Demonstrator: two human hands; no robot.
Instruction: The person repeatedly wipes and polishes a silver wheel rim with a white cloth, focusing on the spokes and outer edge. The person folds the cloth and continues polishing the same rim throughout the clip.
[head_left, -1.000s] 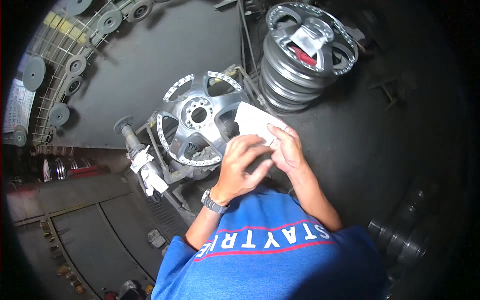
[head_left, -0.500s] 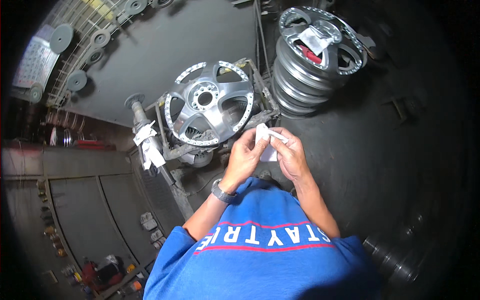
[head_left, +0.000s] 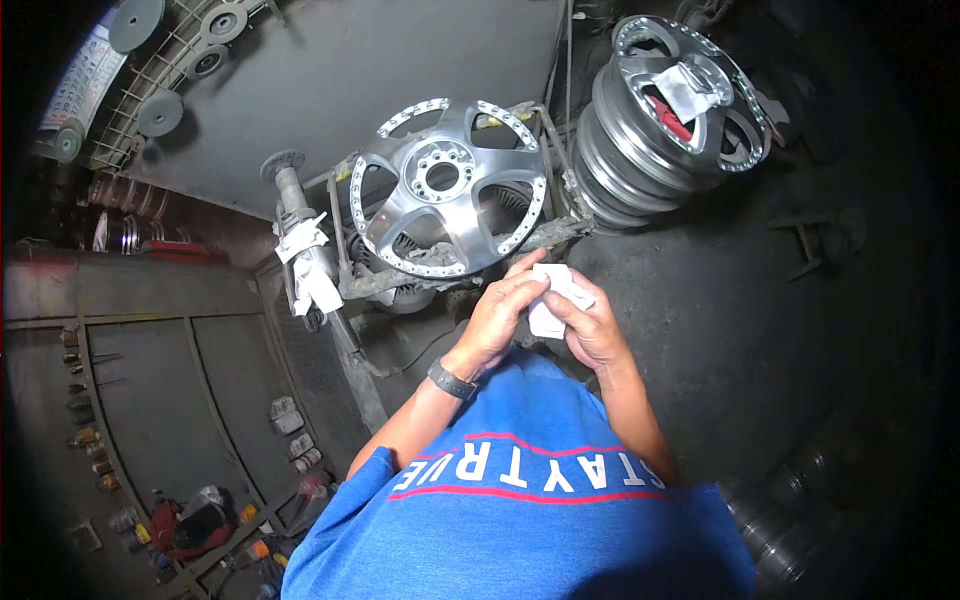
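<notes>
Just in front of my chest, both hands hold a small folded white cloth. My left hand, with a dark watch on its wrist, pinches the cloth's left side, thumb on top. My right hand grips it from the right, thumb laid over it and fingers mostly hidden behind. Beyond my hands, a silver wheel face with a ring of bolt holes lies on a grimy metal frame. My hands are apart from the wheel.
At the far right stands a stack of silver rims, topped by another wheel face with a white cloth and something red. A metal post draped with white cloths stands left of the frame. Round discs hang on a rack.
The white cloth is turned and bunched differently between my fingers. My left index finger now points outward. The view has shifted, so the wheels sit further right and higher.
</notes>
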